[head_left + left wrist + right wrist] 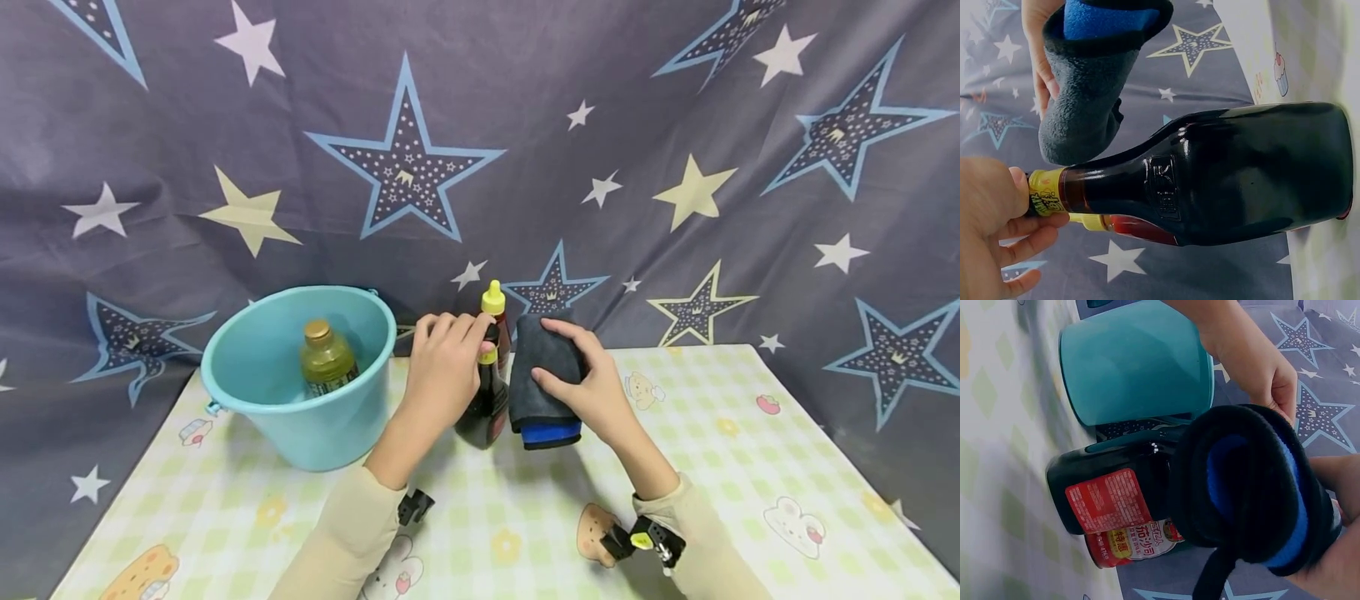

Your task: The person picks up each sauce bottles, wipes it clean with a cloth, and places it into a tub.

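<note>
In the head view my left hand (442, 362) pinches the black cap of a dark soy sauce bottle (483, 408) between thumb and fingers. The left wrist view shows the bottle's yellow neck band right below those fingertips, and its base down at the tablecloth. My right hand (600, 392) grips a folded grey towel (549, 371) with a blue inner side, held upright just right of the bottle. Close behind the soy sauce stands a ketchup bottle (1144, 544) with a yellow nozzle cap (492, 298), partly hidden by it.
A light blue bucket (330, 429) stands at the left of the table, with a gold-capped bottle (328, 358) of yellow-green liquid inside. A star-patterned curtain (570, 192) hangs behind the table's back edge. The checked tablecloth (720, 467) stretches out to the right.
</note>
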`<action>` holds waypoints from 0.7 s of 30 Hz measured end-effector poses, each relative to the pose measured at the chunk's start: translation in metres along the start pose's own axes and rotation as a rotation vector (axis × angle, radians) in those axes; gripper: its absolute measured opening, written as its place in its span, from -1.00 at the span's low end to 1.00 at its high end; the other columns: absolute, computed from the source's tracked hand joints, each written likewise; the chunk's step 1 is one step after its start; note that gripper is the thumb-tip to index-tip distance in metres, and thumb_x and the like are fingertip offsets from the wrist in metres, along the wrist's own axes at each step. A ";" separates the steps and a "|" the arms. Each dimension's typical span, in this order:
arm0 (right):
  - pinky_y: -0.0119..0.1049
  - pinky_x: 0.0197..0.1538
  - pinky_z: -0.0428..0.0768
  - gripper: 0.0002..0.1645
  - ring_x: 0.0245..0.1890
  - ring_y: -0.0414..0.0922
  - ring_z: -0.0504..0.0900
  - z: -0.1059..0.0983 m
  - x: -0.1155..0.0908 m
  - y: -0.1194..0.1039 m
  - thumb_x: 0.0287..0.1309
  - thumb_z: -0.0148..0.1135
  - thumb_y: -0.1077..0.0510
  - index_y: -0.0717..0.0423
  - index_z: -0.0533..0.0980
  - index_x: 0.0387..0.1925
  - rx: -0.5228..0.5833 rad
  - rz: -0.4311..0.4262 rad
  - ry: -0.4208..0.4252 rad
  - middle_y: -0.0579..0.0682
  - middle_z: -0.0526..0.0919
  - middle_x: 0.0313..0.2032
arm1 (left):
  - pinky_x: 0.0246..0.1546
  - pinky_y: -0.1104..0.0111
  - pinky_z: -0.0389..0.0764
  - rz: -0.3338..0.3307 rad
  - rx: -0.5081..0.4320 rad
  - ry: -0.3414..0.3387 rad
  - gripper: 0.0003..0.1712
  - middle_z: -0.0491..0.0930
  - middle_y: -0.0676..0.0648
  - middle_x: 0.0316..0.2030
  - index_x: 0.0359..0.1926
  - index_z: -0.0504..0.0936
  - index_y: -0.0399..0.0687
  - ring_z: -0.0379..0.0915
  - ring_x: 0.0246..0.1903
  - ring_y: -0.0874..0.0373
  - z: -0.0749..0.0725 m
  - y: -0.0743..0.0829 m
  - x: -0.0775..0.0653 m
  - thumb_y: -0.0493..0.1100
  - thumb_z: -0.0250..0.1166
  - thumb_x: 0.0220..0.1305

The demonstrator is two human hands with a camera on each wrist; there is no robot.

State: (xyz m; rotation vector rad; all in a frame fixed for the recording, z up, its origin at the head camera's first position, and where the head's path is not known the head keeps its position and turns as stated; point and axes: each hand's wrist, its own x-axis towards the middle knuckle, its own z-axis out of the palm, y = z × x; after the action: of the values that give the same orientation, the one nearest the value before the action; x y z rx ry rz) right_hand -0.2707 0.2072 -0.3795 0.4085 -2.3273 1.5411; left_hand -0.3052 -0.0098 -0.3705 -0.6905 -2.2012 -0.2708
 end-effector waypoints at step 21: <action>-0.32 -0.04 0.66 -0.22 0.05 -0.02 0.57 0.009 -0.003 -0.004 0.14 0.47 0.31 -0.11 0.46 0.37 0.059 -0.069 -0.010 0.10 0.48 0.20 | 0.14 0.00 0.45 -0.054 -0.176 -0.197 -0.50 0.66 -0.09 -0.01 0.29 0.57 -0.06 0.49 -0.01 -0.08 -0.010 -0.015 0.002 0.08 0.15 0.49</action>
State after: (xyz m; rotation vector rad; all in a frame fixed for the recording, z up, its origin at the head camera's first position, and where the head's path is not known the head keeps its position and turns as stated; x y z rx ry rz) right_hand -0.2670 0.1978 -0.3811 0.5061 -2.2553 1.5815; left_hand -0.3084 -0.0256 -0.3620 -0.7822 -2.4068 -0.4448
